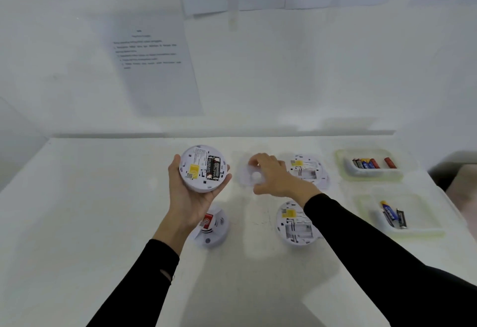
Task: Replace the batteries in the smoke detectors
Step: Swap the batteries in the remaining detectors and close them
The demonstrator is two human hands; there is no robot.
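Note:
My left hand [189, 197] holds a round white smoke detector [203, 168] back side up, with two black batteries seated in its bay. My right hand [273, 175] rests its fingers on a flat white round cover plate [249, 175] lying on the table; whether it grips it is unclear. Two more detectors lie back side up with empty battery bays, one at the far right [308, 169] and one nearer [294, 226]. Another detector [213, 226] with a red label lies face up under my left wrist.
A clear tray [371, 165] at the far right holds several batteries. A second clear tray [398, 214] nearer me holds two or three batteries. Printed sheets [154, 68] hang on the white wall behind the white table [103, 210].

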